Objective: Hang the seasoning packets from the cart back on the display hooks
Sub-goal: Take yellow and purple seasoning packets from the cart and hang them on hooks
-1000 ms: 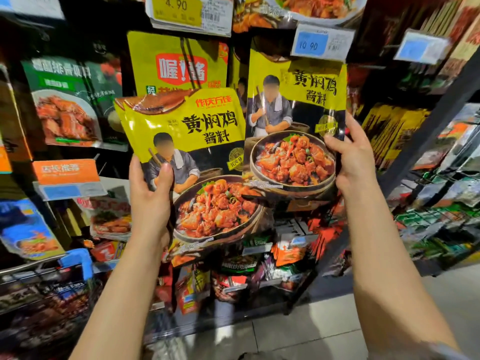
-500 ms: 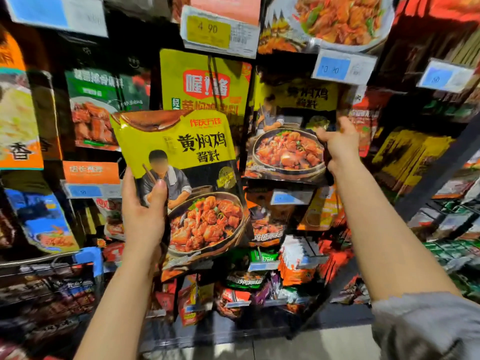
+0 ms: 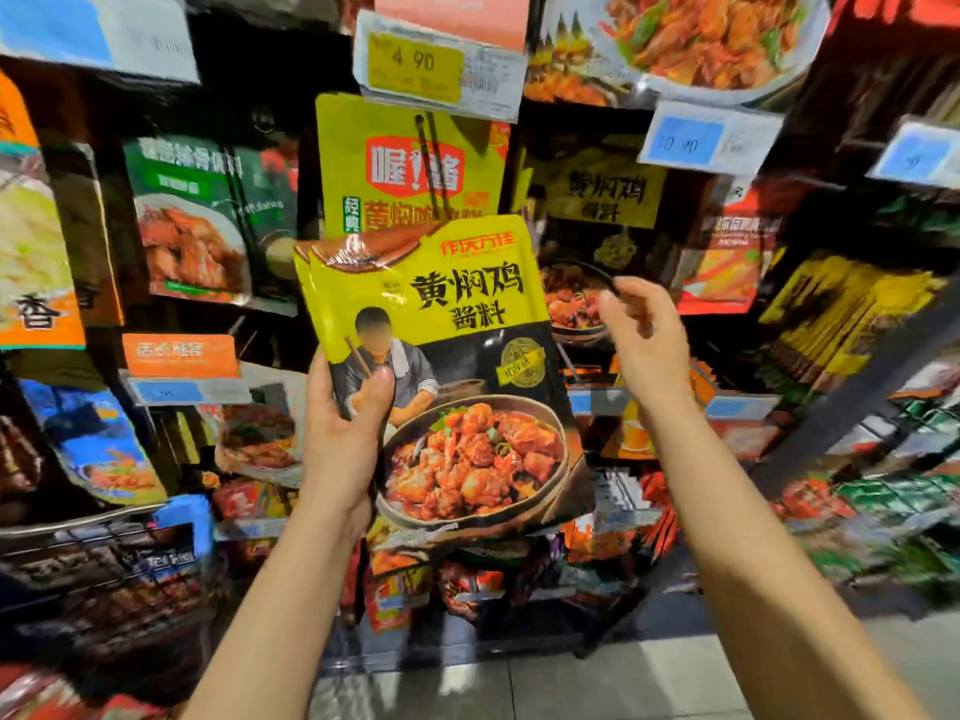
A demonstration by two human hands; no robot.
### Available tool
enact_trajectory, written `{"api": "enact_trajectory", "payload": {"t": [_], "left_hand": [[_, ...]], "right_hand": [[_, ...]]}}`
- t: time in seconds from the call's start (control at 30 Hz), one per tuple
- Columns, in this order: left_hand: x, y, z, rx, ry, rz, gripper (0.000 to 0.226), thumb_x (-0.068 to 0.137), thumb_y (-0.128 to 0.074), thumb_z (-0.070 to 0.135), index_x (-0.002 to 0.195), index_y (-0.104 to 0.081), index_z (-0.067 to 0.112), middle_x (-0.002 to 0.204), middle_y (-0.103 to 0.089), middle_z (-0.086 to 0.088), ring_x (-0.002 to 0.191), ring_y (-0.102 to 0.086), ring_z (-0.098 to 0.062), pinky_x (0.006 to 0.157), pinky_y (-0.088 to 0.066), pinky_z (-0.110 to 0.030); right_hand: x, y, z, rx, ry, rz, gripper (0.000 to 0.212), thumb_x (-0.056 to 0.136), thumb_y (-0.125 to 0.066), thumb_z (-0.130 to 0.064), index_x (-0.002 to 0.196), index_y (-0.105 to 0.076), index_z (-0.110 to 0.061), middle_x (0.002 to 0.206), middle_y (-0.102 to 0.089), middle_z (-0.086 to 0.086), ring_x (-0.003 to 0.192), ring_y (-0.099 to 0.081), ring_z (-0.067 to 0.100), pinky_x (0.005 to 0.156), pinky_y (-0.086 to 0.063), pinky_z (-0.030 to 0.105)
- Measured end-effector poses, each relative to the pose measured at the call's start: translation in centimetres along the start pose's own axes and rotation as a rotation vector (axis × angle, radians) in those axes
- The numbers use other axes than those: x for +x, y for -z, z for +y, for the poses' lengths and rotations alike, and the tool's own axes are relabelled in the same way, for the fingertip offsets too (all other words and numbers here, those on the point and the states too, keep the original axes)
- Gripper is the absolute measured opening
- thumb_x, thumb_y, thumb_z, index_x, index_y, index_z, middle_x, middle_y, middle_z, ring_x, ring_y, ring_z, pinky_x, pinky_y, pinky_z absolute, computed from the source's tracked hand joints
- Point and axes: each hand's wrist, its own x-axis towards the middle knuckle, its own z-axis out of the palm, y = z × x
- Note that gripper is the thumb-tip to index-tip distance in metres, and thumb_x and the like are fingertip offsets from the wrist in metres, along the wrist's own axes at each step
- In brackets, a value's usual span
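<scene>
Left hand: your left hand point(image 3: 343, 433) grips the yellow-and-black seasoning packet point(image 3: 447, 376) at its lower left edge, thumb pressed across the front, fingers hidden behind it.
Right hand: your right hand point(image 3: 644, 335) hangs free at centre right of the frame, fingers loosely curled, holding nothing.
Packet position: it is upright at the centre of the frame, in front of the rack and not on any hook.
Matching row: the hung packet of the same design point(image 3: 587, 241) sits in shadow just right of centre, under the blue price tag point(image 3: 691, 140). That looks like the target hook, though the hook itself is too dark to make out.
Risk, wrong hook: the top of your packet overlaps the yellow packet with a red label point(image 3: 410, 163) under the yellow 4.90 tag point(image 3: 415, 65). Go straight up and you would likely land on that row.
Risk, missed hole: a one-handed grip low on the pouch leaves the top floppy. I judge you need your free hand at the top edge to guide it.
Risk, knock-off: pushing in blind could dislodge the packets already hanging there.
In the way: the price tags hang in front of the hook tips.
Around: the green packet point(image 3: 208, 215) is at upper left; the cart point(image 3: 104, 563) is at lower left with goods in it.
</scene>
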Motion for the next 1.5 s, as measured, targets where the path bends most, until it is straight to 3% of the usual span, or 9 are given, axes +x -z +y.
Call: {"api": "enact_trajectory", "payload": {"t": [0.1, 0.2, 0.37, 0.5, 0.67, 0.8, 0.93, 1.2, 1.5], "left_hand": [[-0.7, -2.4, 0.3, -0.022, 0.036, -0.069, 0.068, 0.085, -0.071, 0.044, 0.144, -0.039, 0.034, 0.144, -0.051, 0.009, 0.131, -0.049, -0.007, 0.112, -0.039, -0.038], [-1.2, -4.4, 0.7, -0.008, 0.044, -0.156, 0.088, 0.077, -0.075, 0.056, 0.15, -0.035, 0.029, 0.147, -0.049, 0.009, 0.135, -0.047, -0.009, 0.116, -0.036, -0.043], [-2.5, -6.2, 1.3, 0.036, -0.003, -0.252, 0.057, 0.085, -0.069, 0.043, 0.138, -0.045, 0.038, 0.138, -0.056, 0.017, 0.129, -0.05, -0.002, 0.114, -0.038, -0.04], [-2.6, -6.4, 1.3, 0.053, 0.002, -0.227, 0.061, 0.095, -0.053, 0.038, 0.149, -0.024, 0.036, 0.136, -0.026, 0.034, 0.132, -0.024, 0.006, 0.113, -0.025, -0.022], [-0.9, -5.3, -1.1, 0.041, -0.042, -0.139, 0.062, 0.102, -0.049, 0.034, 0.155, -0.02, 0.025, 0.159, -0.026, 0.011, 0.144, -0.027, -0.007, 0.121, -0.025, -0.036], [-0.7, -5.7, -3.1, 0.016, -0.087, -0.115, 0.059, 0.104, -0.046, 0.031, 0.156, -0.02, 0.023, 0.145, -0.025, 0.024, 0.136, -0.026, 0.003, 0.105, -0.025, -0.01], [-0.1, -5.7, -4.2, -0.048, -0.116, -0.11, 0.052, 0.102, -0.05, 0.036, 0.15, -0.034, 0.026, 0.149, -0.046, 0.006, 0.137, -0.043, -0.013, 0.116, -0.034, -0.042], [0.8, -6.3, -1.7, -0.095, -0.17, -0.129, 0.026, 0.105, -0.046, 0.022, 0.126, -0.05, 0.036, 0.126, -0.063, 0.009, 0.119, -0.059, -0.009, 0.107, -0.045, -0.038], [1.5, -4.8, -2.0, -0.054, -0.197, -0.064, 0.032, 0.102, -0.048, 0.027, 0.133, -0.045, 0.035, 0.139, -0.056, 0.0, 0.128, -0.055, -0.016, 0.111, -0.041, -0.046]], "right_hand": [[-4.4, 1.1, -1.3, 0.162, -0.093, -0.183, 0.039, 0.089, -0.069, -0.019, 0.125, -0.053, -0.016, 0.087, -0.067, -0.005, 0.077, -0.064, -0.004, 0.072, -0.048, 0.011], [-6.3, 1.6, -0.9, 0.272, -0.212, -0.202, 0.045, 0.083, -0.075, -0.007, 0.122, -0.056, -0.02, 0.101, -0.073, 0.001, 0.094, -0.07, 0.012, 0.082, -0.056, 0.029], [-6.8, 3.4, -0.3, 0.407, -0.28, -0.072, 0.047, 0.085, -0.068, 0.006, 0.117, -0.058, -0.027, 0.111, -0.071, 0.006, 0.104, -0.068, 0.024, 0.089, -0.057, 0.042], [-6.2, 3.9, 0.9, 0.434, -0.277, 0.006, 0.053, 0.089, -0.065, 0.002, 0.133, -0.054, -0.024, 0.128, -0.065, 0.008, 0.116, -0.063, 0.024, 0.097, -0.052, 0.045], [-3.3, 4.4, 2.4, 0.528, -0.256, 0.165, 0.045, 0.092, -0.06, 0.001, 0.12, -0.052, -0.034, 0.117, -0.065, -0.002, 0.112, -0.062, 0.022, 0.091, -0.054, 0.041], [-1.7, 4.3, 3.6, 0.525, -0.169, 0.176, 0.06, 0.082, -0.071, -0.008, 0.135, -0.052, -0.03, 0.132, -0.06, 0.002, 0.125, -0.055, 0.027, 0.099, -0.05, 0.052], [-0.1, 4.6, 3.2, 0.533, -0.098, 0.191, 0.069, 0.077, -0.072, -0.016, 0.14, -0.049, -0.031, 0.145, -0.051, 0.001, 0.133, -0.048, 0.025, 0.102, -0.047, 0.054], [2.5, 5.0, 1.8, 0.488, -0.118, 0.148, 0.057, 0.085, -0.067, -0.001, 0.137, -0.055, -0.021, 0.129, -0.063, 0.006, 0.113, -0.064, 0.024, 0.09, -0.056, 0.048], [2.9, 6.6, 2.3, 0.476, -0.145, 0.175, 0.059, 0.085, -0.067, 0.0, 0.139, -0.054, -0.02, 0.132, -0.061, 0.005, 0.112, -0.064, 0.02, 0.079, -0.059, 0.037]]}}
